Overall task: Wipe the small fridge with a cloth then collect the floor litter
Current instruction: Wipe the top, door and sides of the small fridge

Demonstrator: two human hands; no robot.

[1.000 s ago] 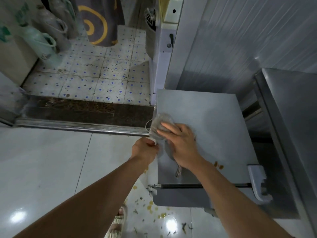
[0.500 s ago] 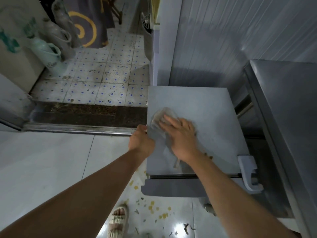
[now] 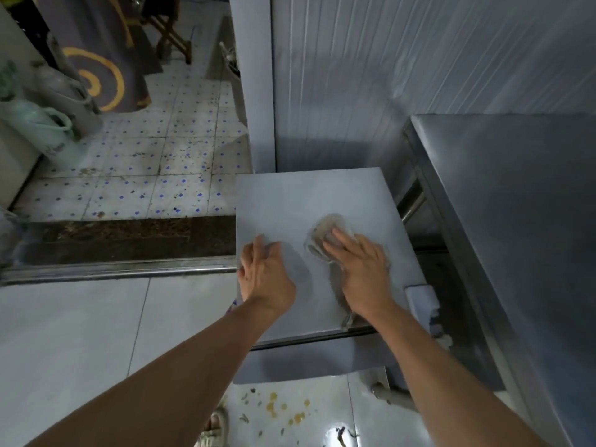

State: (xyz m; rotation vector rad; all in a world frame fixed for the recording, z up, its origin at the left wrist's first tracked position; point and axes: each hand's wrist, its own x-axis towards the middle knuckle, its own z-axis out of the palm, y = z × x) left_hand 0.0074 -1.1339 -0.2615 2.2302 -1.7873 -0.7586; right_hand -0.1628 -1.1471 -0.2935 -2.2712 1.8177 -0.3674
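Cloth (image 3: pixel 325 235) under flat right hand (image 3: pixel 362 272)

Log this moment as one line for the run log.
stage: wiping | right hand: presses crumpled grey cloth on small grey fridge top | left hand: flat on fridge top | yellow floor litter: uncollected

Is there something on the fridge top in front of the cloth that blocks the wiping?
Nothing visible does. The right hand presses the cloth on the fridge top, bare ahead. The left hand rests beside it.
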